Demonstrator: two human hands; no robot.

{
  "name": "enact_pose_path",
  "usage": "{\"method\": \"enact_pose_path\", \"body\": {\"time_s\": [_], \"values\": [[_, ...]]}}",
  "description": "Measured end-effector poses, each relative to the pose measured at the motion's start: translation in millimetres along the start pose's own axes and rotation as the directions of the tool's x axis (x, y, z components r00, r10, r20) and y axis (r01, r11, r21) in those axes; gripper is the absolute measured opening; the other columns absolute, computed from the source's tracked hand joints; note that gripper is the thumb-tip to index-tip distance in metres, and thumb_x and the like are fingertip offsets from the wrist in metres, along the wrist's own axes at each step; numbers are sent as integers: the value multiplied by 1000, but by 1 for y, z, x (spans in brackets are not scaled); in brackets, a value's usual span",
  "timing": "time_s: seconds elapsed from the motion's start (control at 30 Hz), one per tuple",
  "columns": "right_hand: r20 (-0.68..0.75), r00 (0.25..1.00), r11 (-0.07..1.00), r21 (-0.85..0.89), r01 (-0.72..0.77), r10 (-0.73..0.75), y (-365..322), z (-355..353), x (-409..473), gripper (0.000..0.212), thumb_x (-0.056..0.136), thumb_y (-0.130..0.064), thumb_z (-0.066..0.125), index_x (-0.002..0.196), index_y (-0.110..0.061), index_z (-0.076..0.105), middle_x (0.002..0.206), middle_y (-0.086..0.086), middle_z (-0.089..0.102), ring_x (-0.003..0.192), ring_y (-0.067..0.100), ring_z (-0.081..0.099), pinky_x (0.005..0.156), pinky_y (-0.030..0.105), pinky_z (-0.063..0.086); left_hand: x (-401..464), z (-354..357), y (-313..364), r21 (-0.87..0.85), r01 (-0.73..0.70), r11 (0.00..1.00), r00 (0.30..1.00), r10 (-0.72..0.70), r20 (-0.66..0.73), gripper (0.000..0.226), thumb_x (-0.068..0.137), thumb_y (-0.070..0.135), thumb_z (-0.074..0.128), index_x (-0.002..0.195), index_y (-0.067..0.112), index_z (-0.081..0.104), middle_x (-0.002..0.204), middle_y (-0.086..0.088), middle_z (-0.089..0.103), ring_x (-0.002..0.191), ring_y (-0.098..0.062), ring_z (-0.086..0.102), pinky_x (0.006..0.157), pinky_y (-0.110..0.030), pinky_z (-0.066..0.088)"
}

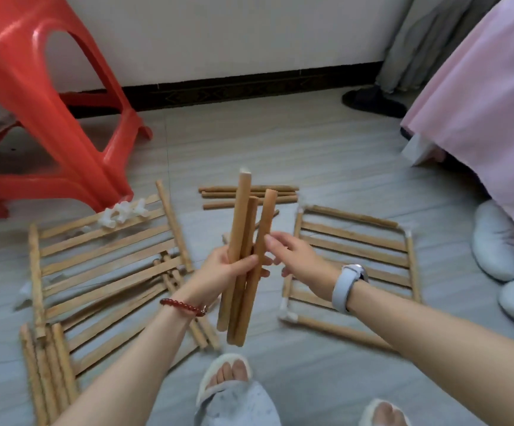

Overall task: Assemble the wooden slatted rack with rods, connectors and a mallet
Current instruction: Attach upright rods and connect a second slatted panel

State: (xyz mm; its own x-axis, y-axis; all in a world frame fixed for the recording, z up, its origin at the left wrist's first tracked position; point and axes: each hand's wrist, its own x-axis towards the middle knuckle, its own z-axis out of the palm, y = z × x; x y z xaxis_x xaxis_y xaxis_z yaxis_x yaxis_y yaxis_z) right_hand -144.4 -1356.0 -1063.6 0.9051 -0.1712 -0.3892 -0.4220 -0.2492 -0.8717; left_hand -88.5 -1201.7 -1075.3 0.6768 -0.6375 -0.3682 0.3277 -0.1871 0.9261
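My left hand point(222, 271) grips a bundle of three wooden rods point(243, 241) held upright above the floor. My right hand point(295, 256) reaches to the bundle, and its fingertips touch the rightmost rod. A slatted panel point(354, 256) with white connectors at its corners lies on the floor to the right. Another slatted panel point(102, 265) lies to the left, with several white connectors point(123, 213) piled on its far edge. More rods point(249, 196) lie behind the bundle, and others point(46, 376) at the lower left. No mallet is in view.
A red plastic stool point(49, 103) stands at the back left. A bed with a pink cover point(480, 103) is at the right, with white slippers point(498, 244) beside it and a dark shoe point(372, 101) by the wall. My slippered feet point(228, 382) are at the bottom.
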Motion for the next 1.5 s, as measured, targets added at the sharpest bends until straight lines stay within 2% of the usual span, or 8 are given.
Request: {"method": "enact_pose_path", "body": {"time_s": [0.17, 0.27, 0.33, 0.5, 1.0, 1.13, 1.27, 1.5], "values": [[-316, 944, 994, -74, 76, -96, 15, -82, -31, 13, 96, -24, 50, 97, -13, 57, 84, 0, 57, 71, 9, 55, 63, 15, 45, 43, 75, 12, 68, -40, 997, 985, 28, 169, 19, 93, 10, 55, 110, 4, 61, 104, -13, 71, 96, -24, 69, 85, -33, 55], [-540, 841, 992, -115, -43, -26, 63, -136, -68, 15, 94, -30, 49, 84, -19, 54, 81, 5, 66, 68, 19, 60, 67, 35, 52, 55, 117, 6, 162, -52, 985, 994, 36, 100, 10, 95, 17, 54, 98, 8, 59, 88, -8, 70, 83, -21, 69, 75, -27, 56], [-661, 749, 993, -52, -103, 44, 98, -164, -96, 15, 95, -29, 48, 82, -24, 54, 82, 2, 70, 59, 12, 61, 56, 28, 50, 60, 134, 5, 226, -60, 972, 998, 54, 32, 10, 96, 19, 52, 89, 13, 54, 77, -6, 61, 71, -17, 63, 63, -19, 54], [-822, 521, 970, 149, -192, 229, 170, -193, -161, 32, 98, -24, 45, 100, 4, 61, 73, 2, 65, 46, 0, 57, 45, 9, 44, 69, 170, 3, 282, -26, 959, 997, 44, -57, 18, 98, 24, 47, 83, 16, 46, 70, -4, 49, 61, -14, 50, 56, -21, 48], [-862, 403, 951, 259, -170, 307, 237, -192, -193, 27, 97, -18, 45, 97, 4, 62, 90, 8, 69, 45, 1, 57, 54, 8, 46, 53, 200, -38, 222, 87, 971, 994, -70, -84, 12, 98, 23, 49, 91, 14, 52, 77, -7, 59, 70, -17, 60, 64, -24, 50], [-772, 576, 962, 183, -202, 267, 230, -186, -194, 18, 93, -14, 50, 82, -12, 64, 87, -2, 67, 68, 10, 61, 76, 31, 52, 55, 206, -41, 267, 86, 960, 996, -73, -58, 10, 97, 23, 50, 90, 16, 52, 76, -7, 60, 69, -17, 60, 64, -25, 50], [-633, 727, 950, 44, -310, 267, 212, -186, -187, 15, 90, -16, 50, 80, -15, 60, 83, -2, 67, 83, 13, 59, 75, 27, 44, 53, 210, -47, 303, 102, 947, 995, -98, -29, 9, 97, 22, 50, 91, 16, 52, 77, -9, 61, 70, -18, 61, 65, -26, 51], [-811, 470, 937, 313, -156, 349, 234, -200, -202, 23, 92, -11, 49, 74, -13, 64, 78, -3, 68, 62, 10, 57, 68, 28, 44, 57, 200, -45, 272, 113, 956, 992, -91, -91, 13, 97, 21, 49, 101, 9, 52, 78, -10, 61, 70, -18, 60, 64, -25, 50]]}}
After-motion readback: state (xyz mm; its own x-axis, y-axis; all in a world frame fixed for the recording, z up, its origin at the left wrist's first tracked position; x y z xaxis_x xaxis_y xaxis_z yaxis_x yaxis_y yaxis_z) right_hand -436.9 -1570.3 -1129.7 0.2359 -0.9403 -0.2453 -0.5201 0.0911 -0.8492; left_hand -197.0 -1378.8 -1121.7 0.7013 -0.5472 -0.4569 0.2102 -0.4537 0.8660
